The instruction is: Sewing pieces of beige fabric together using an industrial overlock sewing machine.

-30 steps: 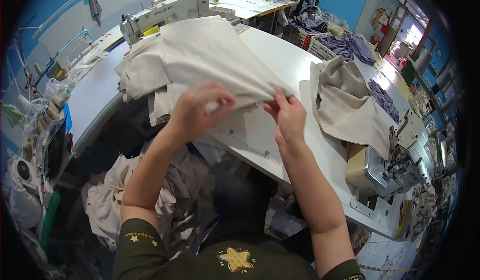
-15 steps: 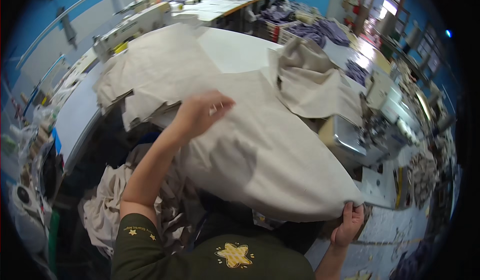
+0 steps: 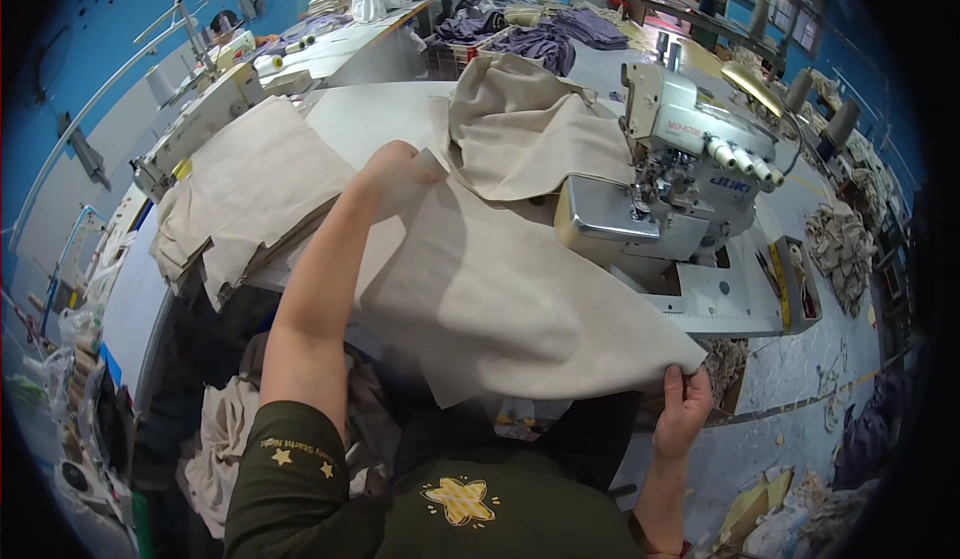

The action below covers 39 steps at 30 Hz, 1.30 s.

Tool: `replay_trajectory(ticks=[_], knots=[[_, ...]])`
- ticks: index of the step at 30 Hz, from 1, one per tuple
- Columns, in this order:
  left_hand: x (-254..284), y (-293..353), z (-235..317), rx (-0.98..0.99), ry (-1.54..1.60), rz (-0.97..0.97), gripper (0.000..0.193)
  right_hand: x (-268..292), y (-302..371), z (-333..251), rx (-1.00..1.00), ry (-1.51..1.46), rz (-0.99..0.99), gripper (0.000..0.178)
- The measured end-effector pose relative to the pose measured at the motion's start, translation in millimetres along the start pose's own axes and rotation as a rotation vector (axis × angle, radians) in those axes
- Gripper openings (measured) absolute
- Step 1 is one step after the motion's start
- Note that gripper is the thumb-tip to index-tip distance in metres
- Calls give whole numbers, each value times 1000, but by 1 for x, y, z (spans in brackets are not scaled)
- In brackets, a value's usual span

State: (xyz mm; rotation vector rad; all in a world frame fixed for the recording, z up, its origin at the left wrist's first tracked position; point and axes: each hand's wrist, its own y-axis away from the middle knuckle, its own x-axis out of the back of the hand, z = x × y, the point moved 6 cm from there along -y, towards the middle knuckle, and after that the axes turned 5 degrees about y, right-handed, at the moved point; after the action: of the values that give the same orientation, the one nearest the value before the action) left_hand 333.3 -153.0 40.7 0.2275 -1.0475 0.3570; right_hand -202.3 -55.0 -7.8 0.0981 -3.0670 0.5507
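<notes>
A large beige fabric panel (image 3: 500, 294) stretches between my two hands, over the table's front edge and above my lap. My left hand (image 3: 400, 177) reaches forward and grips the panel's far edge, its fingers closed on a raised corner. At the right, my right hand (image 3: 686, 399) pinches the near right corner between thumb and fingers. Behind the panel, a second beige fabric piece (image 3: 525, 124) lies bunched beside the overlock sewing machine (image 3: 690, 159). Left of my left arm is a stack of beige cut panels (image 3: 255, 174).
Beige cloth (image 3: 225, 449) is heaped low at the left, by my lap. Another sewing machine (image 3: 200, 124) stands at the far left. Purple fabric piles (image 3: 540, 47) lie at the back. A tray (image 3: 800, 284) sits at the table's right end.
My left hand has gone from hovering over the cloth to gripping the panel's far edge. My right hand keeps its corner. The view has turned right, bringing the overlock machine nearer the middle.
</notes>
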Motion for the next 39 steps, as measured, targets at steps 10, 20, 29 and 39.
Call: replay_trajectory(ticks=[10, 20, 29, 39], knots=[[65, 118, 30, -345, 799, 205, 19, 76, -75, -35, 195, 143, 272, 20], [138, 262, -31, -480, 637, 787, 14, 78, -66, -74, 233, -5, 267, 15], [108, 113, -97, 33, 113, 889, 22, -58, -118, 9, -104, -172, -71, 22], [9, 97, 167, -765, 115, 498, 33, -77, -130, 5, -84, -87, -42, 17]])
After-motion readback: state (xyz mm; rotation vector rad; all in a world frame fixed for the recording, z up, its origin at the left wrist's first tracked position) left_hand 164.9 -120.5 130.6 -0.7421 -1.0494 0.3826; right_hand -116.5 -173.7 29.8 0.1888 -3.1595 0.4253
